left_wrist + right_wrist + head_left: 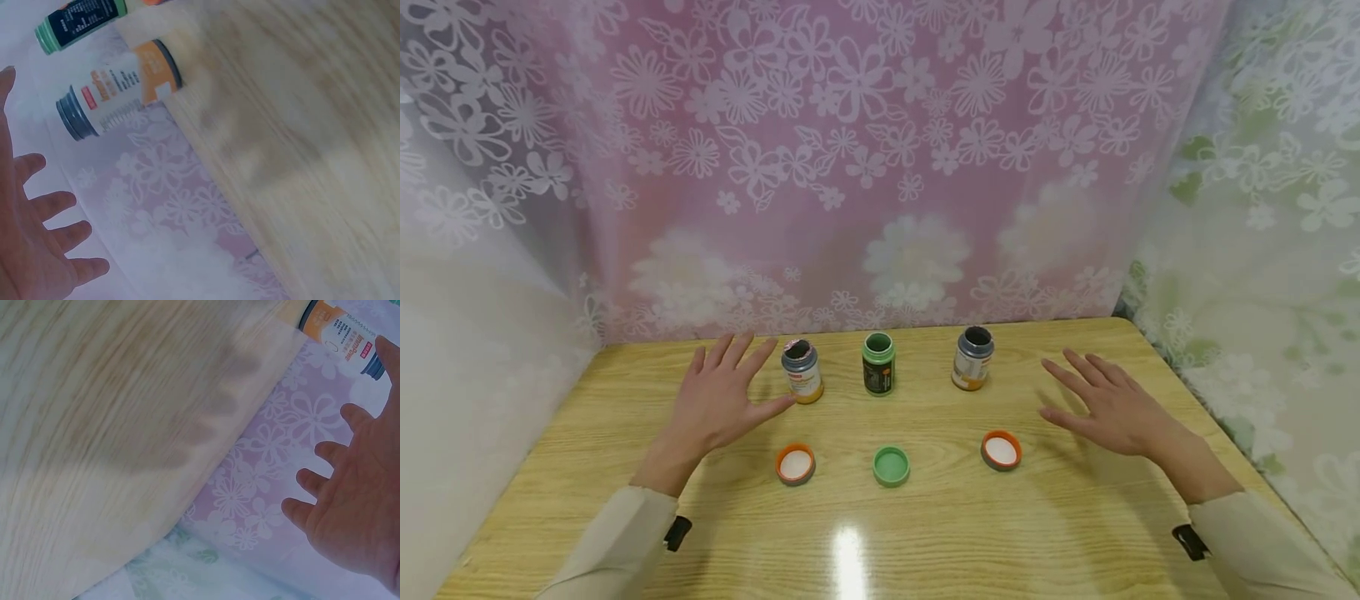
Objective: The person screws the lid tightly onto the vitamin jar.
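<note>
Three uncapped bottles stand upright in a row near the table's back edge. A white and orange bottle with a dark neck [805, 377] is at left, a green-necked black-labelled bottle [878, 367] in the middle, and another white and orange bottle [973, 362] at right. In front lie their lids, insides up: an orange-rimmed lid [795, 464], a green lid [891, 467] and a second orange-rimmed lid [1002, 451]. My left hand [718, 400], fingers spread, hovers beside the left bottle and holds nothing. To the right of the right bottle, my right hand [1108, 404] is also spread and holds nothing.
The wooden table [955, 542] carries a bright light reflection at its front. A pink flowered curtain [865, 167] hangs behind the back edge. Pale flowered cloth hangs along the left [490, 333] and right [1270, 292] sides.
</note>
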Available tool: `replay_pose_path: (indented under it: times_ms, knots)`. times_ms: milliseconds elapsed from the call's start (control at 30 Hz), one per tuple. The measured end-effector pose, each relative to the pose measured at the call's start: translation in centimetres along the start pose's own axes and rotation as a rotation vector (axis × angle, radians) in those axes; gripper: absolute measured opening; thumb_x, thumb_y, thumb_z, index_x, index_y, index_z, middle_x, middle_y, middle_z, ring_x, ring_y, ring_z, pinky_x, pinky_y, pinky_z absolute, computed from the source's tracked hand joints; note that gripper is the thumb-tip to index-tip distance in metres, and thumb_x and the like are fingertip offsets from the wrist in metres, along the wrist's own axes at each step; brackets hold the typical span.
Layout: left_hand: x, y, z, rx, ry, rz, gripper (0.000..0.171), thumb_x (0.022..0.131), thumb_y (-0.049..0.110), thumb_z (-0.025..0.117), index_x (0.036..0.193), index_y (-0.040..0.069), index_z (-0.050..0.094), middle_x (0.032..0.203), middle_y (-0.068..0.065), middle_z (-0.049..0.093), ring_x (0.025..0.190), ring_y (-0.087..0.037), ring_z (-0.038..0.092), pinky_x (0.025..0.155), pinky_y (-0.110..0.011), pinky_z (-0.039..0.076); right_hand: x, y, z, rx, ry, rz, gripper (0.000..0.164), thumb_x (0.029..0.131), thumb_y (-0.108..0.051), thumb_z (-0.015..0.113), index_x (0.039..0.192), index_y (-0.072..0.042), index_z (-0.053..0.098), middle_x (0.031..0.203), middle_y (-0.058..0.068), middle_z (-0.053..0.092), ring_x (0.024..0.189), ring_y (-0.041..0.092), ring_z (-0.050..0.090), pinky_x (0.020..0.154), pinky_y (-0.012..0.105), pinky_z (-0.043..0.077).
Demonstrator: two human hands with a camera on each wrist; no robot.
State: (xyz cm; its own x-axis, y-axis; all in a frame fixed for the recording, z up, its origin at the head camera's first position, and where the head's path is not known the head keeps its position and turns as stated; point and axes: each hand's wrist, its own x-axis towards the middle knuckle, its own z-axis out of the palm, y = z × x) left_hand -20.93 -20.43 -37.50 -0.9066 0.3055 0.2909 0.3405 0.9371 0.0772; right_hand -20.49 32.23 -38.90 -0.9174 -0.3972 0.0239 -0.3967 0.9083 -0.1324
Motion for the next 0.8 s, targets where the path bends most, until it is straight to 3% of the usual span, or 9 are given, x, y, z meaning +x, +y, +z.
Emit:
replay_pose_path:
  times_ms: [133, 400, 800]
  knots:
    - [1.2, 1.3, -0.2, 0.002, 0.013, 0.03, 0.089, 0.078, 0.078, 0.049, 0.148, 0.024, 0.038, 0.151, -0.014, 0.03, 0.138, -0.039, 0.022, 0.105, -0.065, 0.018, 0.0, -0.3, 0.0, -0.005, -0.002, -0.001, 0.077, 0.093, -0.061, 0.048, 0.153, -0.021, 0.024, 0.154, 0.022, 0.018, 0.136, 0.05, 0.015, 0.104, 0.066, 0.013]
    - [3.7, 4.2, -0.5, 0.017, 0.025, 0.102, 0.089, 0.078, 0.084, 0.039, 0.148, 0.028, 0.038, 0.152, -0.011, 0.03, 0.14, -0.035, 0.021, 0.107, -0.06, 0.019, 0.1, -0.9, 0.3, -0.03, 0.011, -0.027, 0.076, 0.092, -0.061, 0.048, 0.152, -0.019, 0.027, 0.153, 0.022, 0.02, 0.136, 0.049, 0.019, 0.105, 0.063, 0.015]
    - [7.4, 8.1, -0.1, 0.015, 0.031, 0.214, 0.088, 0.079, 0.081, 0.044, 0.149, 0.026, 0.037, 0.15, -0.012, 0.033, 0.139, -0.033, 0.023, 0.108, -0.055, 0.022, -0.1, -1.6, 0.5, -0.048, 0.036, -0.067, 0.075, 0.093, -0.06, 0.048, 0.153, -0.022, 0.026, 0.155, 0.019, 0.02, 0.136, 0.046, 0.02, 0.106, 0.059, 0.017]
